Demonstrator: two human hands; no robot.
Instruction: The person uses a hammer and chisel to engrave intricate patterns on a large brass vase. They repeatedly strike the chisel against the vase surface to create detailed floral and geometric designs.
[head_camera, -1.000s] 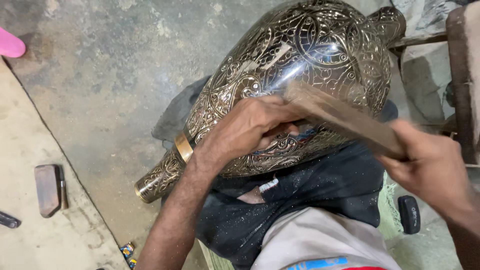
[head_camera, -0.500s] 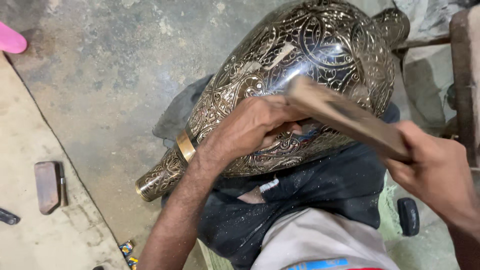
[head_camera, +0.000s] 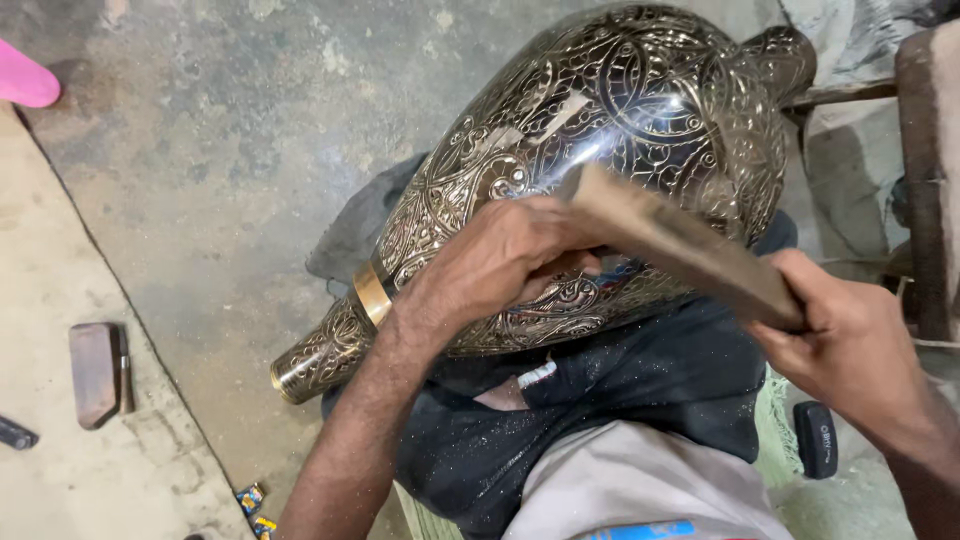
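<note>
2 hands work: left hand (head_camera: 510, 265) seemingly pinches something against the vase (head_camera: 600, 150); right hand's (head_camera: 850, 350) grip clenches the mallet (head_camera: 680, 245).

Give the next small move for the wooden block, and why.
Probably bring the block down onto whatever the left hand pinches against the vase. The right hand holds it raised, angled at that spot; the tool itself is hidden.

The vase (head_camera: 560, 190) lies across the lap, a block (head_camera: 95, 372) on the floor to its left.

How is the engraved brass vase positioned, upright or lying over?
Lying over: the engraved brass vase rests sideways across the lap, narrow neck pointing lower left toward the floor.
</note>
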